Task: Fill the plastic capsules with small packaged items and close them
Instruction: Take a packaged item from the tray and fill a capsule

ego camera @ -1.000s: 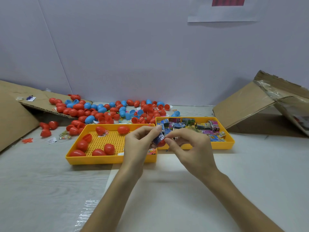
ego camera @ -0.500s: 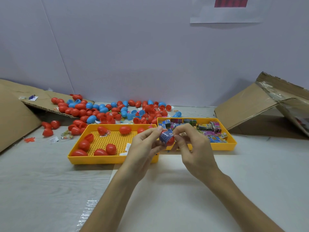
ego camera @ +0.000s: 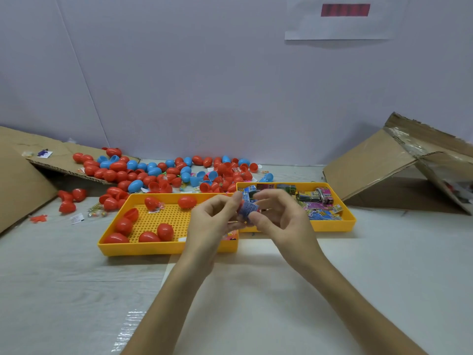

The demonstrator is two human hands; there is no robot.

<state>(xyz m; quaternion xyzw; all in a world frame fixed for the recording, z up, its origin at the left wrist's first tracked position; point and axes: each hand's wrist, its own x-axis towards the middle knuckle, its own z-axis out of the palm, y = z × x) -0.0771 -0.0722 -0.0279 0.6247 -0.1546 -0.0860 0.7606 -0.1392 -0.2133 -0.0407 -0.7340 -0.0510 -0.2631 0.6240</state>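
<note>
Both hands meet above the gap between two yellow trays. My left hand [ego camera: 213,221] and my right hand [ego camera: 281,216] pinch a small blue packaged item [ego camera: 247,209] from either side; a bit of red capsule half shows just beside it, mostly hidden by fingers. The left yellow tray [ego camera: 112,245] holds several closed red capsules [ego camera: 165,231]. The right yellow tray [ego camera: 349,221] holds several colourful small packets [ego camera: 321,198].
A heap of red and blue capsules and capsule halves [ego camera: 153,172] lies behind the trays against the wall. Cardboard flaps rise at the left [ego camera: 18,180] and right [ego camera: 378,162]. Loose red capsules [ego camera: 70,198] and small packets lie left of the trays.
The hands stayed together over the trays, shifting slightly while working the blue packet; my right hand's fingers have spread more over the packet.
</note>
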